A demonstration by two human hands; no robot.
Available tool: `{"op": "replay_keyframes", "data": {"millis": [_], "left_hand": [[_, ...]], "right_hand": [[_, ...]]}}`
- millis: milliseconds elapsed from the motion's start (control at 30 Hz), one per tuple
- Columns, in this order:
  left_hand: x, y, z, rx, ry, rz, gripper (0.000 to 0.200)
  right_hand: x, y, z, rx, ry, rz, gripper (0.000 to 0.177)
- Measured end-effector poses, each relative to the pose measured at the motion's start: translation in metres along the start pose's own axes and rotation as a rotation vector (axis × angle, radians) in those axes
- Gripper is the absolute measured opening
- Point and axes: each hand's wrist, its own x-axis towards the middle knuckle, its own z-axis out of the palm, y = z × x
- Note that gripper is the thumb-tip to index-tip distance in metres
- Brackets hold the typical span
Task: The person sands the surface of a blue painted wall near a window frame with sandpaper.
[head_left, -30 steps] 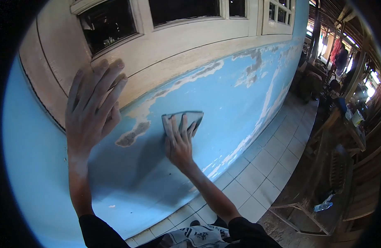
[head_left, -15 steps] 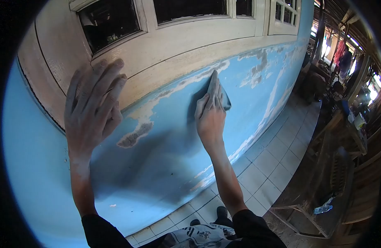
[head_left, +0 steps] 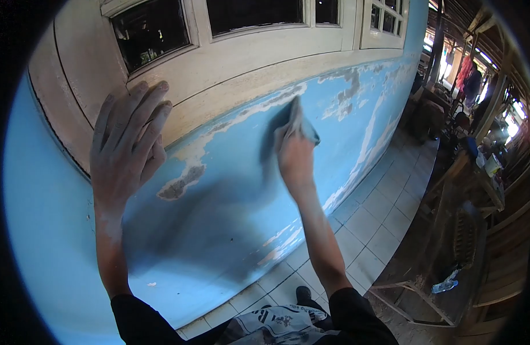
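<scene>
My left hand (head_left: 124, 141), grey with dust, is spread against the cream wooden window frame (head_left: 265, 72) on the left and holds nothing. Against the blue wall (head_left: 236, 158) below the frame, my right hand (head_left: 296, 152) presses a thin flat piece (head_left: 314, 137) with a dark edge. Its fingers point up along it and cover most of it, so its exact kind is hard to make out. Around the right hand the paint is worn through in whitish and grey patches (head_left: 181, 184), running in a band under the frame and further right.
Pale floor tiles (head_left: 365, 221) run along the wall's foot, where my shoe (head_left: 303, 294) shows. To the right stand wooden furniture (head_left: 449, 253) and a clear plastic bottle (head_left: 445, 286). Dark window panes (head_left: 150, 34) lie above.
My right hand has shifted slightly on the wall and is a little blurred, still pressing the flat piece. My left hand stays on the frame. The view has turned a little.
</scene>
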Motion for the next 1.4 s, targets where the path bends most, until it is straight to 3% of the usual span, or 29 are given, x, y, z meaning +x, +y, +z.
{"op": "replay_keyframes", "data": {"millis": [67,167,200,300,400,533,600,667,733,833,967,1033,1133,1300,1400], "left_hand": [[0.000,0.000,-0.002,0.002,0.001,-0.006,0.047],[0.001,0.001,0.002,-0.002,0.014,-0.014,0.046],[0.002,0.001,0.002,-0.002,0.014,-0.015,0.045],[0.000,0.001,0.001,-0.006,-0.004,-0.007,0.043],[-0.002,0.001,0.001,-0.006,0.007,-0.009,0.042],[-0.001,-0.001,0.001,-0.020,0.014,0.004,0.041],[-0.002,0.000,0.000,-0.020,0.001,0.010,0.041],[-0.001,0.001,0.001,-0.019,0.000,0.008,0.041],[-0.002,0.000,0.004,-0.008,0.030,0.016,0.042],[0.001,0.001,-0.001,-0.017,0.003,0.001,0.041],[0.001,0.001,0.000,-0.003,0.020,0.004,0.041],[0.000,0.001,0.000,-0.010,0.004,0.010,0.040],[-0.002,0.000,0.003,-0.003,0.015,0.020,0.038],[0.000,0.000,0.000,-0.022,0.013,0.025,0.038],[-0.001,0.001,-0.001,-0.039,-0.004,0.033,0.038]], "right_hand": [[0.010,-0.005,-0.007,0.040,0.036,0.038,0.058],[-0.002,-0.011,-0.005,-0.025,0.148,-0.308,0.054],[0.001,-0.009,-0.007,-0.027,0.148,-0.311,0.054],[0.014,-0.008,-0.014,-0.027,-0.009,-0.008,0.052],[0.008,-0.014,-0.011,-0.072,-0.100,-0.018,0.061],[0.017,0.002,-0.016,-0.169,-0.026,-0.125,0.062],[0.027,-0.002,-0.024,-0.067,-0.090,0.040,0.063],[0.023,0.001,-0.020,-0.092,-0.140,0.063,0.063],[0.021,0.004,-0.019,-0.152,-0.084,-0.096,0.063],[0.036,0.011,-0.013,-0.099,0.086,-0.081,0.054],[0.034,0.007,-0.021,-0.095,0.058,-0.148,0.055],[0.038,0.009,-0.031,-0.192,-0.152,-0.029,0.063],[0.044,0.004,-0.034,-0.124,-0.159,0.054,0.063],[0.033,0.006,-0.024,-0.241,-0.127,-0.074,0.061],[0.037,0.006,-0.028,-0.122,-0.130,0.024,0.062]]}}
